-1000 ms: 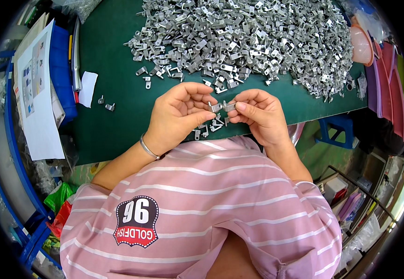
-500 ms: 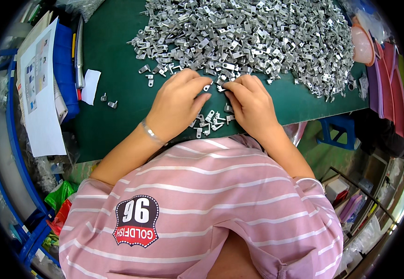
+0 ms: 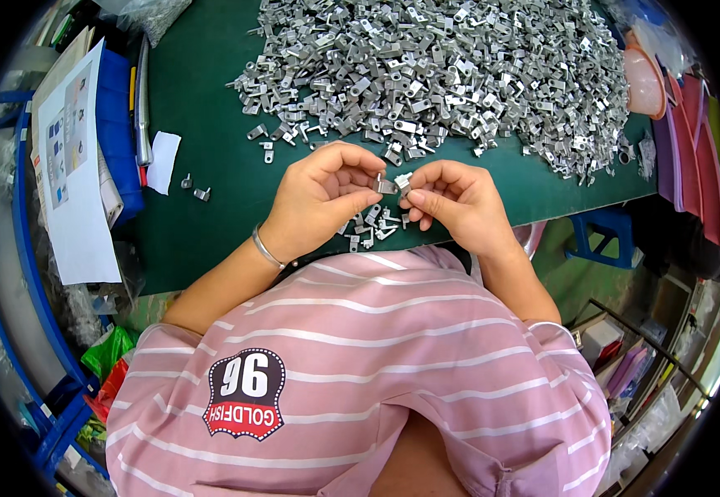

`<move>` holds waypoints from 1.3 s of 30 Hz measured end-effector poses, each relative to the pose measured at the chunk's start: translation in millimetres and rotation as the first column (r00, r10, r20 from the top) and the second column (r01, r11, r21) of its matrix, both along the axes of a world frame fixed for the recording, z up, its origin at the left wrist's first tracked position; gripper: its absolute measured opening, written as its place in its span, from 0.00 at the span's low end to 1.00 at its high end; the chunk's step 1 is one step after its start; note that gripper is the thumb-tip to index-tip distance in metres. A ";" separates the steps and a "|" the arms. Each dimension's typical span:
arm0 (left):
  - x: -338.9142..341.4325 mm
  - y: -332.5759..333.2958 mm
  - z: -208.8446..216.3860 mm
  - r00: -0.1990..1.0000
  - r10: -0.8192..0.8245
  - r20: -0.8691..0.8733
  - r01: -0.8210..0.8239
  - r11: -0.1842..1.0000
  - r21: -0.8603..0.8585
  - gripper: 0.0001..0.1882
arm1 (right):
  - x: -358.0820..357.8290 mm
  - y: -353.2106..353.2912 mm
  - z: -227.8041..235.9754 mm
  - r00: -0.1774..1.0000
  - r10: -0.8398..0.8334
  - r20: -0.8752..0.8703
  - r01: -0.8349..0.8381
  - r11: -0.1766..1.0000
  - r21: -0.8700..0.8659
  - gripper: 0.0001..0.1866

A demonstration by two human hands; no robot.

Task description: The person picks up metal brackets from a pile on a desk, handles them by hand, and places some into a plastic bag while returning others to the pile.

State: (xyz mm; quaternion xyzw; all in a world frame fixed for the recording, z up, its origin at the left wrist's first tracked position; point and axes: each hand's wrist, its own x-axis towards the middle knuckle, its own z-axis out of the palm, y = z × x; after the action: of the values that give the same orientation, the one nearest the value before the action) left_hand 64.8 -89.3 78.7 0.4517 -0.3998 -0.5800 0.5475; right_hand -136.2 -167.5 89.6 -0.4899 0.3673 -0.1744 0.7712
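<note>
1. a green tabletop (image 3: 211, 124) fills the upper view, seen from above the person's head.
2. a broad heap of small silver metal parts (image 3: 459, 66) covers its far side.
3. a stack of papers (image 3: 74, 166) on a blue bin sits at the left edge.
4. the left hand (image 3: 318, 199), a bangle on its wrist, pinches a small metal clip (image 3: 385, 185) between thumb and fingers.
5. the right hand (image 3: 451, 203) pinches a second clip (image 3: 404, 180), touching the first, just above the near edge.
6. a few loose clips (image 3: 372, 228) lie under the hands.
7. two stray parts (image 3: 196, 189) lie beside a white paper slip (image 3: 163, 161).
</note>
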 end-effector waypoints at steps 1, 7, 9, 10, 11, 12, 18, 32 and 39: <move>0.5 1.3 -1.9 1.000 -0.008 -0.016 0.008 1.000 -0.004 0.16 | -0.1 0.8 0.0 1.000 -0.002 0.008 0.002 1.000 0.008 0.06; 1.0 5.1 -5.4 0.994 -0.017 -0.104 0.017 1.000 0.003 0.19 | -0.9 3.3 2.9 0.999 -0.005 0.035 0.004 1.000 0.022 0.06; 0.8 5.9 -4.1 0.994 -0.014 -0.108 0.015 1.000 0.009 0.19 | -1.9 3.6 2.4 0.999 0.006 0.047 -0.007 1.000 0.019 0.07; 0.6 6.5 -1.4 0.994 -0.011 -0.107 0.013 1.000 0.013 0.19 | -1.5 5.4 2.6 0.999 -0.010 0.036 0.010 1.000 -0.008 0.06; 0.3 6.9 1.4 0.994 -0.009 -0.107 0.011 1.000 0.019 0.19 | -0.8 8.7 2.9 0.999 -0.026 0.026 0.027 0.999 -0.033 0.06; 1.0 8.0 3.8 1.000 -0.029 -0.003 0.029 1.000 -0.001 0.18 | -0.5 11.2 3.3 0.999 -0.043 0.015 0.044 0.997 -0.059 0.06; 12.6 13.4 22.5 0.720 -0.102 0.686 0.291 0.942 -0.165 0.10 | 4.9 10.9 4.1 0.972 -0.005 -0.233 -0.198 0.513 -0.835 0.03; 4.2 -25.3 -3.9 0.323 0.305 0.896 0.126 0.925 -0.360 0.14 | 15.6 -2.6 -14.3 0.957 -0.238 -0.166 -0.145 0.102 -0.984 0.06; 3.4 -21.4 -4.2 0.305 0.337 0.891 0.200 0.892 -0.406 0.15 | 2.9 6.4 -15.4 0.989 -0.147 0.028 0.033 0.029 -0.999 0.12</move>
State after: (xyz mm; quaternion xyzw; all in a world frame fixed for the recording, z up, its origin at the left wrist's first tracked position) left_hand 68.2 -110.6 74.5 0.5835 -0.7442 -0.0684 0.3177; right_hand -133.3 -161.1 74.2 -0.8701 0.2044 -0.4079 0.1865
